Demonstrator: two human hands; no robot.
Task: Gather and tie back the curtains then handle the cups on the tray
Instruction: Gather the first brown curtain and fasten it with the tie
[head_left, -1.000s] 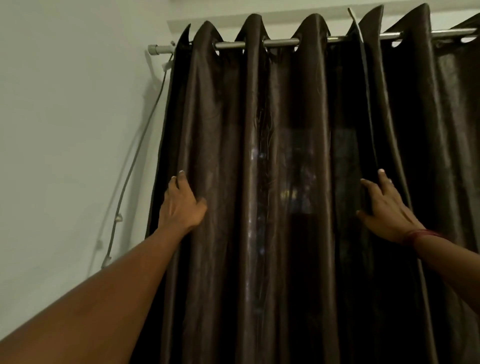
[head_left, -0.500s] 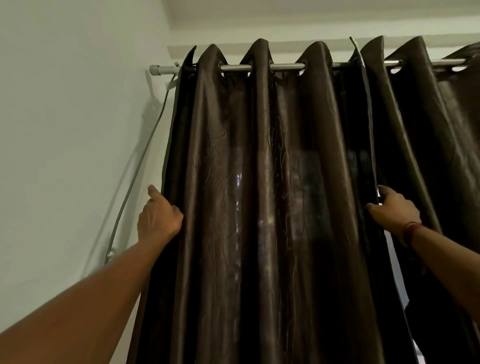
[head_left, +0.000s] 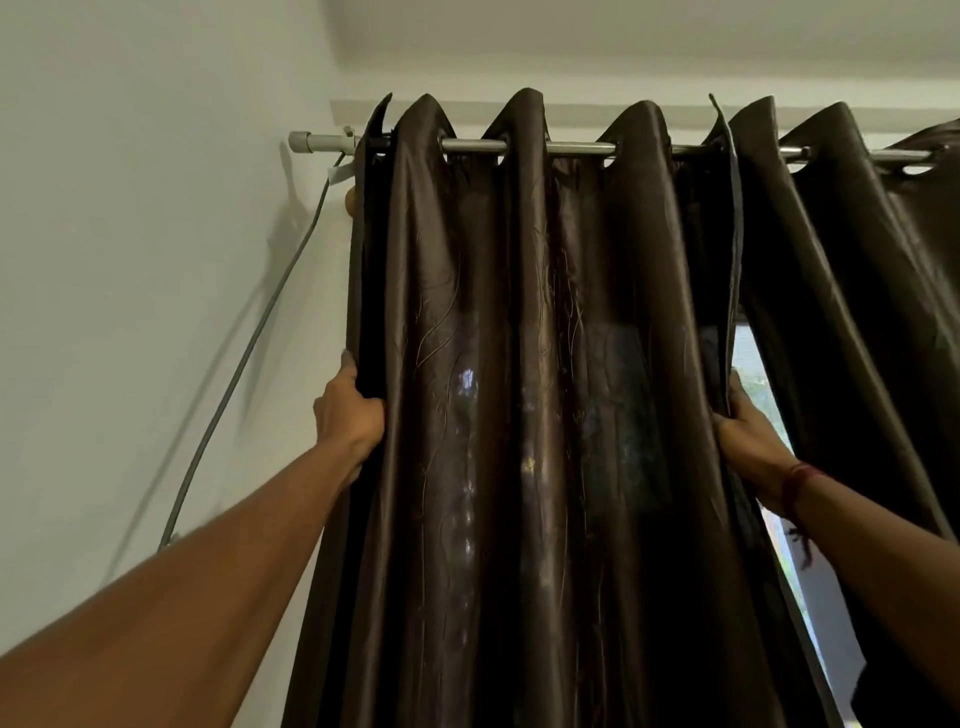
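Note:
A dark brown shiny curtain panel (head_left: 519, 389) hangs in deep folds from a metal rod (head_left: 576, 148). My left hand (head_left: 347, 410) grips the panel's left edge beside the wall, fingers wrapped around the fabric. My right hand (head_left: 748, 439) holds the panel's right edge, with a red thread on its wrist. A second brown panel (head_left: 857, 312) hangs to the right. Between the two panels a narrow strip of bright window (head_left: 753, 374) shows. No tray or cups are in view.
A pale wall (head_left: 130, 260) fills the left side. A grey cable (head_left: 244, 358) runs down it from the rod's end. A small wooden knob (head_left: 351, 200) sticks out just left of the curtain's top edge. The white ceiling is above.
My left hand moved from the front fold to the panel's outer left edge and closed on it. My right hand pulled the right edge leftward, opening a gap of window. The view tilted upward.

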